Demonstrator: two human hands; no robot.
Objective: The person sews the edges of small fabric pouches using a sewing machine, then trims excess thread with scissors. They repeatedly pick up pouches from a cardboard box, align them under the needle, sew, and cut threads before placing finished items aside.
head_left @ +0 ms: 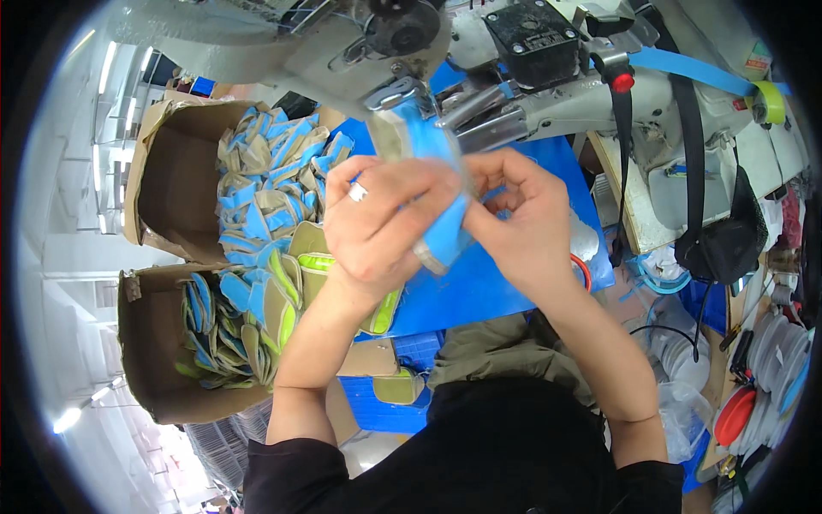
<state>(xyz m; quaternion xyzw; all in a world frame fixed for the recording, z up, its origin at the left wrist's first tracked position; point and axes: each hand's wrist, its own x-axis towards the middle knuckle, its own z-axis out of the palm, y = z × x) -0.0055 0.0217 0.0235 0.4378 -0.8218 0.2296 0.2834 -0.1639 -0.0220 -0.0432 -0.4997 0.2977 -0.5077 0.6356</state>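
My left hand (pixel 381 223), with a ring on one finger, and my right hand (pixel 522 218) both grip a blue and tan shoe piece (pixel 432 163). The piece runs up under the head of a grey sewing machine (pixel 479 77) at the top of the view. Its lower blue end curls between my two hands. A blue work surface (pixel 488 291) lies beneath them. More cut pieces with green trim (pixel 300 274) lie just left of my left wrist.
Two cardboard boxes stand at the left: the upper box (pixel 163 171) and the lower box (pixel 150 343) hold several blue, tan and green pieces. A blue crate (pixel 385 403) sits below the surface. Black straps, spools and a red lid (pixel 735 415) crowd the right.
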